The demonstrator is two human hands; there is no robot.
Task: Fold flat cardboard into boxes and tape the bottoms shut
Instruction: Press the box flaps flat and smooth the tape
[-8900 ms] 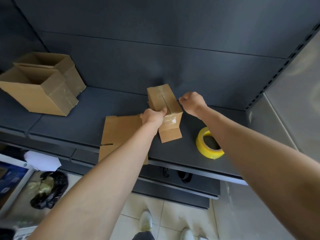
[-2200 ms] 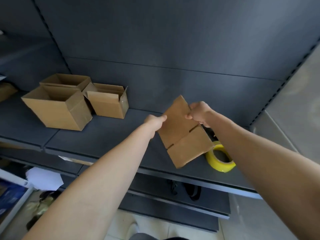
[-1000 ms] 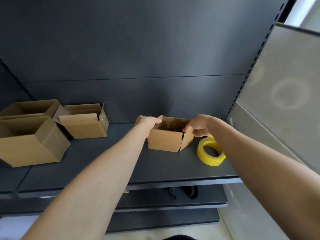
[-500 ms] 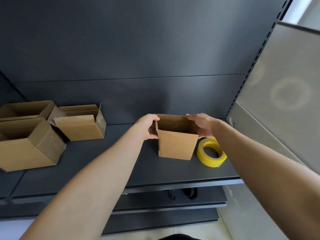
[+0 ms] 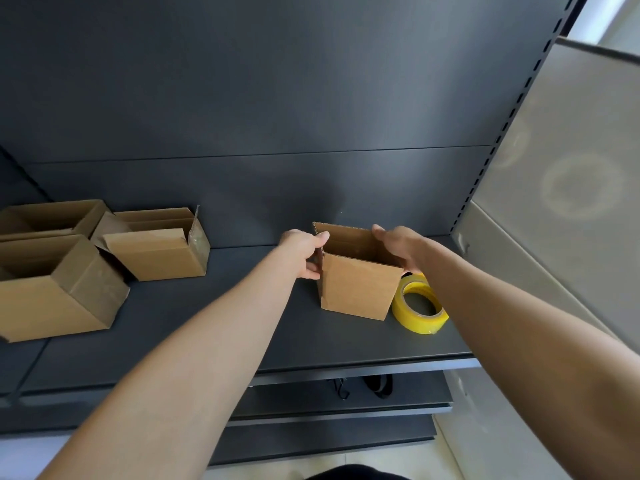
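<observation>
Three boxes stand well left of the tape [image 5: 420, 323]: a big box [image 5: 52, 292], a back box [image 5: 48, 216] and a flapped box [image 5: 159, 254], clustered and touching. A wide strip of bare shelf [image 5: 207, 323] lies between them and the roll. The shelf's front edge runs near the tape on the person's side. A beige panel [image 5: 561, 168] rises to the tape's right, and the dark back wall [image 5: 311, 98] stands behind it.

Just left of the tape is the box [image 5: 356, 285] being worked on. It is upright and seems to rest on the shelf, its lower right corner at the roll; whether they touch I cannot tell.

Both bare arms reach straight forward. The left hand [image 5: 301, 251] grips the box's left wall, thumb hooked over the top edge at the far corner and fingers curled against the outside. The right hand [image 5: 398, 247] grips the right wall from above, its fingers going down the outer side, partly hidden by the cardboard.

The box is plain brown corrugated board with an open top and a flat, unmarked near face. A raw fluted edge shows along the near left corner. Its bottom is out of sight.
</observation>
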